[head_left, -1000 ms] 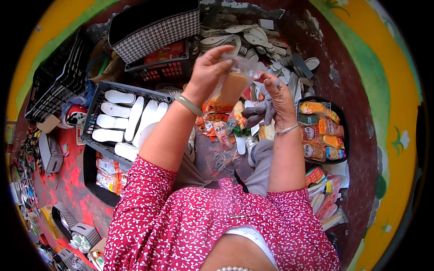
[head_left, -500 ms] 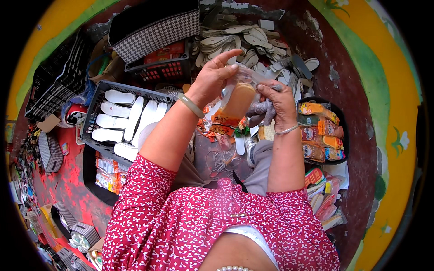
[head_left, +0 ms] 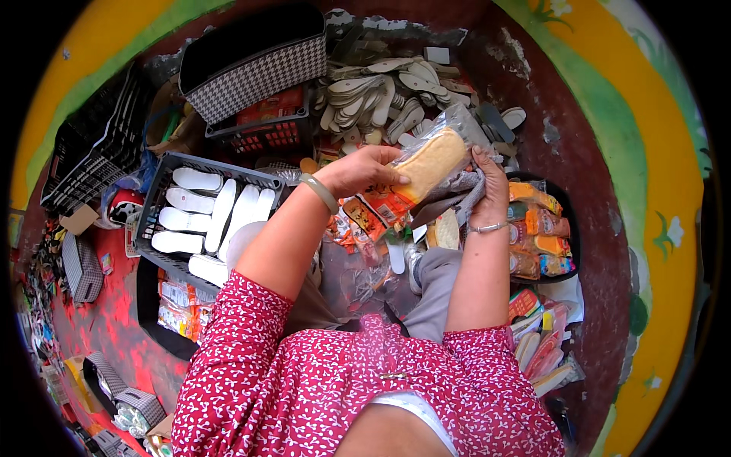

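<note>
Both hands hold one clear plastic packet with tan insoles (head_left: 431,161) and an orange printed card at its lower end. My left hand (head_left: 364,169), with a pale bangle on the wrist, grips the packet's lower left part. My right hand (head_left: 491,181), wearing a thin bracelet, holds the packet's upper right end. The packet lies tilted, its clear top pointing up and to the right. Below it, on my lap, lie more packets with orange cards (head_left: 364,219).
A black crate of white insoles (head_left: 199,221) stands at the left. A pile of loose grey insoles (head_left: 381,95) lies at the back, beside a checked bag (head_left: 255,68) and a red-filled basket (head_left: 266,126). A black tray of packed insoles (head_left: 542,232) sits at the right.
The packet has tipped from nearly upright to slanting right and moved a little rightward. My left hand has slid down onto its lower part.
</note>
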A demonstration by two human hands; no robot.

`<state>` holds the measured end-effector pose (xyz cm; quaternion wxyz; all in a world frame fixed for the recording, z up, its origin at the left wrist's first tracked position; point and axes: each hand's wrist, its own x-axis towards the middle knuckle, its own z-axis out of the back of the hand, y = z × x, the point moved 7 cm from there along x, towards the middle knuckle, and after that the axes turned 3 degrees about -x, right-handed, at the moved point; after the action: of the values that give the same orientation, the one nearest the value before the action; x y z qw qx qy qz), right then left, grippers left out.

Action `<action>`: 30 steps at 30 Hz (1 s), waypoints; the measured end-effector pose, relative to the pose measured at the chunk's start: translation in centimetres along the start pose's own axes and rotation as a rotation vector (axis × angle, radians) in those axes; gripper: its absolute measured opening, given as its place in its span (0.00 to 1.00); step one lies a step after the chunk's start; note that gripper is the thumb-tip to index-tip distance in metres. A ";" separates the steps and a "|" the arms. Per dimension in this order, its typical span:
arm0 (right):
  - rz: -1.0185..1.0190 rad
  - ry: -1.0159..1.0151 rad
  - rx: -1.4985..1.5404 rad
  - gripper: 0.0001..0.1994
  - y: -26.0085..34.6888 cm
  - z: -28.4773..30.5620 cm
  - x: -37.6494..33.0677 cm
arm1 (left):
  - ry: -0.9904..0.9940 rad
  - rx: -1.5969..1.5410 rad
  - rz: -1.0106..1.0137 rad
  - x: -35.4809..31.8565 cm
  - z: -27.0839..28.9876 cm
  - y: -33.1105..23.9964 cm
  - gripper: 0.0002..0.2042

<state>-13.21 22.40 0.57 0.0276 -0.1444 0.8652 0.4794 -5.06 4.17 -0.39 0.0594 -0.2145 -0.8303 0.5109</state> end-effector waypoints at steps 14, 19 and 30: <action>0.455 -0.066 -0.764 0.11 5.2 0.6 -3.2 | -0.284 1.319 -0.159 -2.1 3.0 -2.4 0.11; 0.411 -0.012 -0.935 0.12 5.5 3.4 -1.4 | -0.178 1.050 0.071 -2.9 2.3 -2.6 0.10; -0.058 0.529 -0.424 0.21 2.6 -2.1 -5.0 | 0.176 0.372 0.185 -4.2 0.7 -1.2 0.16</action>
<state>-9.00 23.07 4.78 -0.2147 -0.2907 0.7191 0.5935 -1.82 1.35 0.81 0.1230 -0.3190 -0.6900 0.6379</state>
